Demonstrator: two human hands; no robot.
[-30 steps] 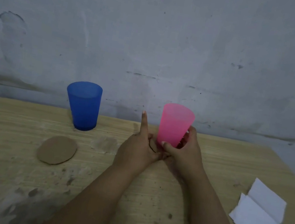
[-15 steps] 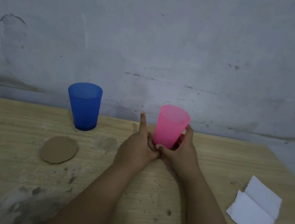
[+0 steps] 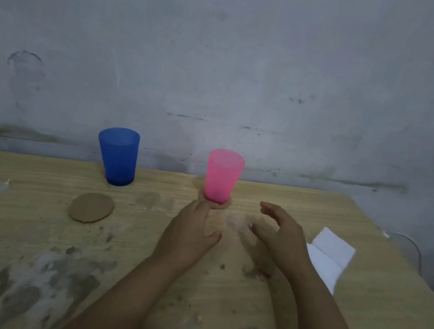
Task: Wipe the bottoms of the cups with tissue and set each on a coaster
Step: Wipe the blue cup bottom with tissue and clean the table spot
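With the pink cup (image 3: 223,177) standing upright on a coaster (image 3: 214,204) near the table's (image 3: 356,319) far edge, the first placement appears complete. Both hands are empty with fingers spread: the left hand (image 3: 188,236) rests on the table, its fingertip touching or just beside the coaster's rim, while the right hand (image 3: 280,235) hovers apart from the cup, curved and loose. The blue cup (image 3: 118,157) stands upright on the bare table to the left, and the free coaster (image 3: 91,207) lies just in front of it, not under it. Folded tissue (image 3: 328,256) lies beside the right hand. By judgement, the next move calls for taking up the tissue, lifting the blue cup, wiping its underside, and setting it centred on the free coaster.
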